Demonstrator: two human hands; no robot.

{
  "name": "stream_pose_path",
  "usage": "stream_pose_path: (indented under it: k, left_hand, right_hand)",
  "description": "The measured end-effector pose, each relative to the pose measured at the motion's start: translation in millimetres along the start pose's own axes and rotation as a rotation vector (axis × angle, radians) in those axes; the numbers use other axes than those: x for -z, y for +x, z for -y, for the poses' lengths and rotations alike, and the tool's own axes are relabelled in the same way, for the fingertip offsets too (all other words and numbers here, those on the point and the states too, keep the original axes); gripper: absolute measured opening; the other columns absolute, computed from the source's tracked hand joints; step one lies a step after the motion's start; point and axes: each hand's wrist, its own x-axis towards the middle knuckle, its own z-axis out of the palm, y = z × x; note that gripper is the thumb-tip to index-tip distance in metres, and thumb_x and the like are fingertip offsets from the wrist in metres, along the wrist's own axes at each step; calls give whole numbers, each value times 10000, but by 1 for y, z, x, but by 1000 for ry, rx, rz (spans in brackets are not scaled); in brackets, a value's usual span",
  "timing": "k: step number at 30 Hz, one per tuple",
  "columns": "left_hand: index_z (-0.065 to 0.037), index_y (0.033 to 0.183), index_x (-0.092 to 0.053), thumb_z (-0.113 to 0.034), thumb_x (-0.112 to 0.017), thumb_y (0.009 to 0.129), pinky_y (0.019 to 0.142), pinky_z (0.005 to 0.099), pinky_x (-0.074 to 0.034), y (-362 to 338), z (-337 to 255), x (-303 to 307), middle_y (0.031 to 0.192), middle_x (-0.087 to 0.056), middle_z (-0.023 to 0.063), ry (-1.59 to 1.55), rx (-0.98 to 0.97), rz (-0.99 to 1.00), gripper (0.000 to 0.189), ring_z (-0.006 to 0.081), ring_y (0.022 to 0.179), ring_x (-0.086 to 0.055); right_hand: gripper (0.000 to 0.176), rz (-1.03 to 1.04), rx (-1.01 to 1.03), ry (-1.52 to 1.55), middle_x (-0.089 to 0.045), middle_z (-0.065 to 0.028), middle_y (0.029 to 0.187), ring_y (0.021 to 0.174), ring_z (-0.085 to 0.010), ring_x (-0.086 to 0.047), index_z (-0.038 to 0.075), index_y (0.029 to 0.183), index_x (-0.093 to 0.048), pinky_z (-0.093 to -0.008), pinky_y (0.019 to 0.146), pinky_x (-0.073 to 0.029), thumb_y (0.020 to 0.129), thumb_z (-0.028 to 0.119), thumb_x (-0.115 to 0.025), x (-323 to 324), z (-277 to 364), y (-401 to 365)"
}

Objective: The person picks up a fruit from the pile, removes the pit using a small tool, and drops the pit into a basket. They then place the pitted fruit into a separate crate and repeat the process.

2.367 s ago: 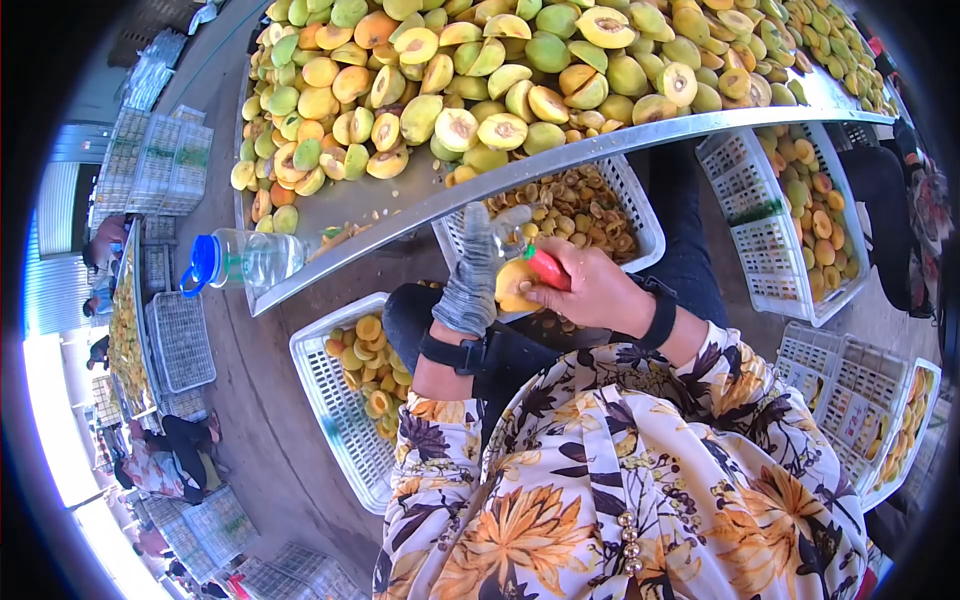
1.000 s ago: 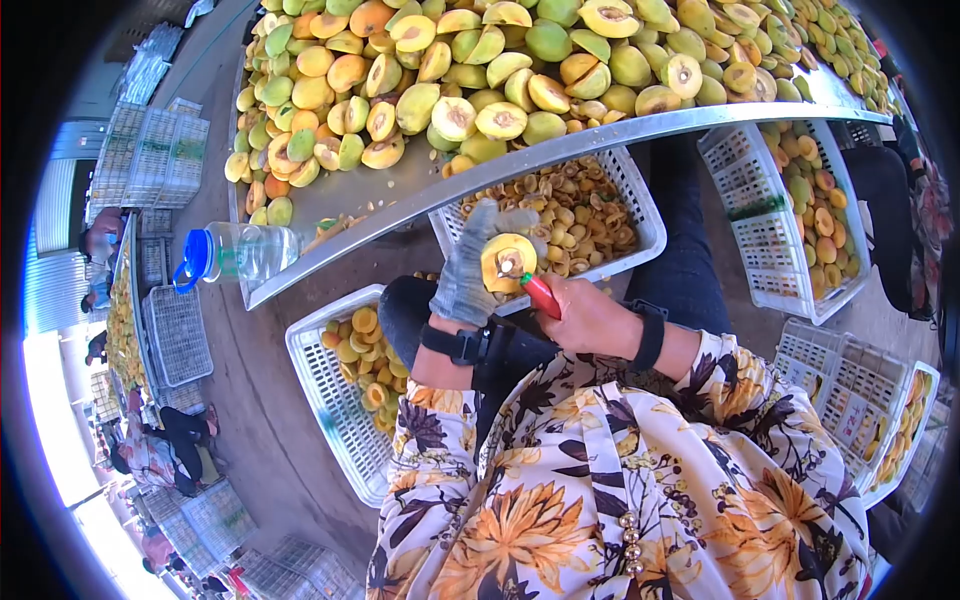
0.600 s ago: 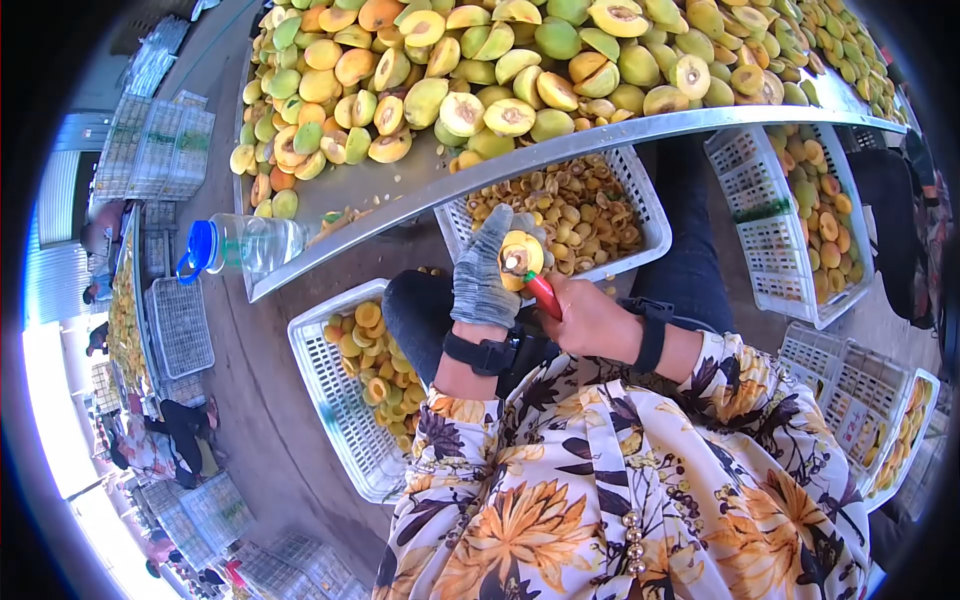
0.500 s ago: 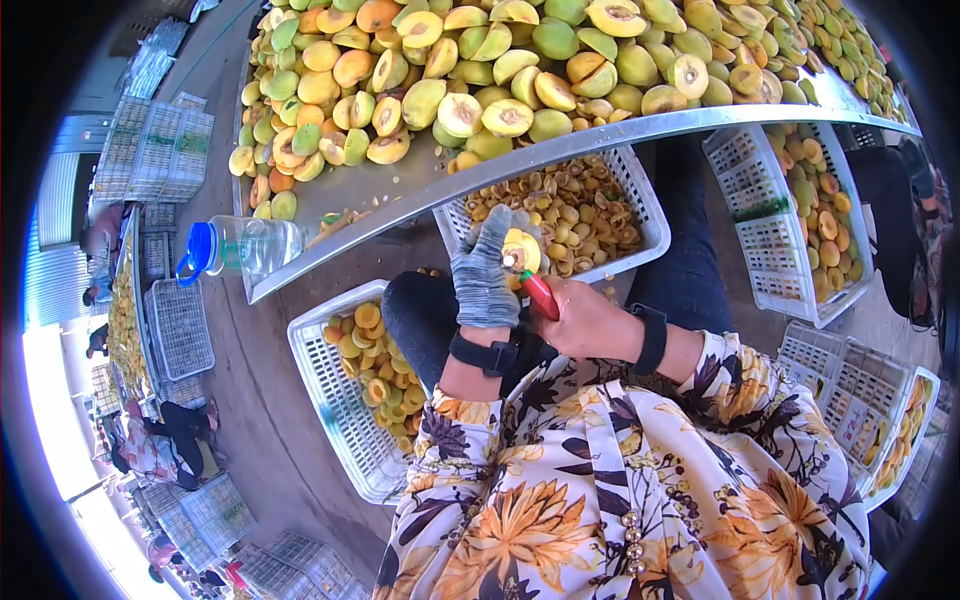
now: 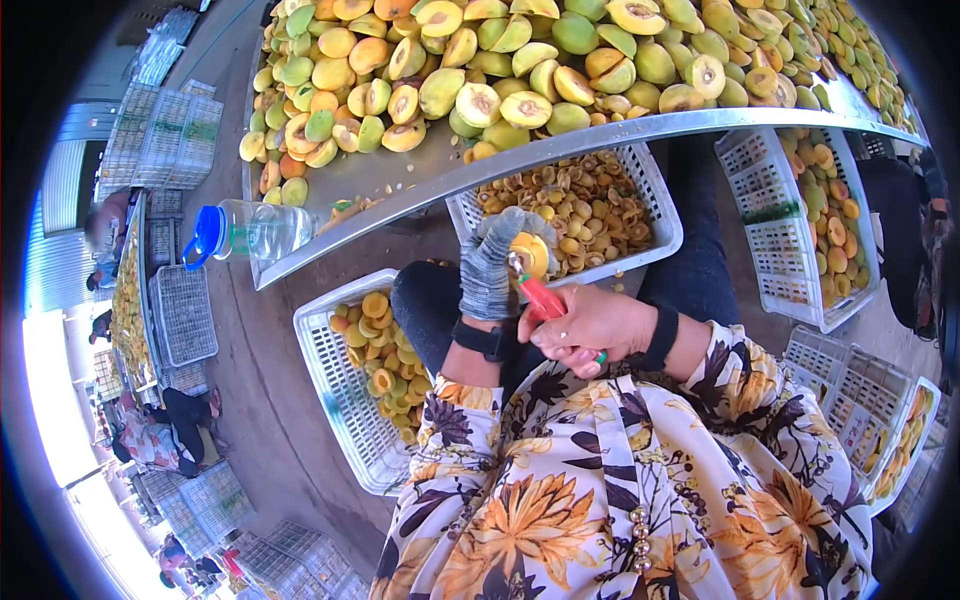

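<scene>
The round yellow halved fruit (image 5: 531,254) is showing its cut face to the camera. The flesh is pale orange-yellow, with a darker hollow near the middle where the tip of the tool is meeting it. Whether a stone is sitting in that hollow is too small to tell. The fruit is resting in the fingers of the left hand (image 5: 490,275), just above and to the left of the right hand (image 5: 582,325).

The left hand, in a grey knitted glove with a black band at the wrist, is cupping the fruit from behind and from the left, fingers pointing up and wrapping its edge. The right hand, bare and also banded in black at the wrist, is clenching the red-handled tool (image 5: 545,297) in a fist. The tool is slanting up and left toward the fruit, and a green end is poking out below the fist.

Both hands are hovering over the person's lap, with a dark-trousered knee directly under the left hand. Just beyond the fruit, the near rim of a white slatted plastic basket of brownish-yellow pieces (image 5: 640,260) is running close by. Beyond that, the curved edge of a metal table piled with green and yellow fruit (image 5: 640,122) is overhanging it. Down and to the left of the left hand, a second white plastic basket of yellow fruit halves (image 5: 328,385) is sitting beside the knee, with bare floor past it. A clear plastic bottle with a blue cap (image 5: 250,230) is lying on the table edge, well to the left. Well to the right of the right hand, past the other leg, a third white basket of fruit (image 5: 790,250) is standing.
</scene>
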Motion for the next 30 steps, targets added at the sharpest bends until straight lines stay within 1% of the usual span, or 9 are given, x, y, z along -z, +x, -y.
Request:
stream_pose_path:
  k: [6, 10, 12, 14, 17, 18, 20, 28, 30]
  left_hand:
    - [-26, 892, -561, -489, -541, 809, 478, 337, -506, 8, 7, 1, 779, -605, 144, -380, 128, 121, 470, 248, 563, -592]
    - [-52, 955, -563, -529, -504, 818, 492, 356, -509, 34, 31, 25, 792, -612, 121, -505, -31, -420, 500, 235, 601, -602]
    - [-51, 875, -575, -520, -562, 787, 427, 278, -482, -2, 0, 31, 712, -617, 103, -324, 76, -313, 477, 211, 506, -585]
    - [-28, 907, -580, -464, -594, 787, 411, 258, -475, -22, -11, 68, 735, -626, 109, -184, 16, -417, 453, 200, 499, -590]
    - [9, 980, -618, -292, -671, 757, 744, 255, -490, -57, -31, 145, 882, -642, 100, 731, -121, -483, 378, 183, 838, -618]
    - [-17, 977, -625, -267, -683, 749, 787, 261, -463, -63, -57, 131, 930, -643, 99, 1395, 65, -657, 343, 189, 841, -618]
    - [-44, 970, -634, -286, -675, 753, 805, 292, -456, -64, -80, 134, 957, -642, 96, 1533, -293, -734, 328, 189, 872, -613]
    - [-76, 1279, -390, -343, -538, 822, 751, 388, -479, 123, -105, 114, 971, -603, 215, 1604, -503, -700, 550, 347, 861, -595]
    - [-127, 1347, -272, -238, -576, 803, 545, 380, -510, 136, -103, 72, 929, -598, 186, 1033, 114, -700, 632, 280, 683, -611]
  right_hand:
    - [148, 125, 93, 257, -389, 12, 549, 345, -35, -316, 54, 999, -478, -199, 310, -273, 851, 52, -486, 4, -8, 7]
    - [158, 144, 332, 152, -375, 22, 548, 341, -20, -317, 84, 997, -495, -187, 306, -264, 854, 29, -459, 4, 9, -6]
    - [130, 128, 284, 153, -446, -42, 552, 347, -124, -407, 76, 949, -518, -273, 335, -336, 820, 62, -517, 25, 8, -2]
    - [184, -493, 490, -1229, -523, -148, 612, 484, -286, -524, 36, 890, -527, -370, 471, -421, 755, 137, -603, 55, -9, 15]
    - [296, -717, 527, -1631, -566, -219, 728, 656, -359, -573, -9, 778, -532, -413, 617, -449, 683, 233, -675, 91, -27, 12]
    - [296, -717, 536, -1627, -566, -219, 728, 656, -359, -573, -9, 778, -532, -413, 617, -449, 683, 233, -675, 87, -23, 13]
    - [296, -756, 401, -1312, -580, -210, 749, 750, -353, -579, -6, 748, -530, -422, 668, -447, 672, 233, -688, 74, -18, 14]
    - [439, -811, 639, -1122, -583, -224, 698, 670, -380, -585, -13, 1019, -490, -405, 602, -472, 702, 231, -672, 45, -15, 11]
    - [434, -830, 672, -1110, -581, -231, 698, 670, -383, -585, -8, 1033, -488, -408, 600, -471, 710, 221, -665, 46, -16, 2]
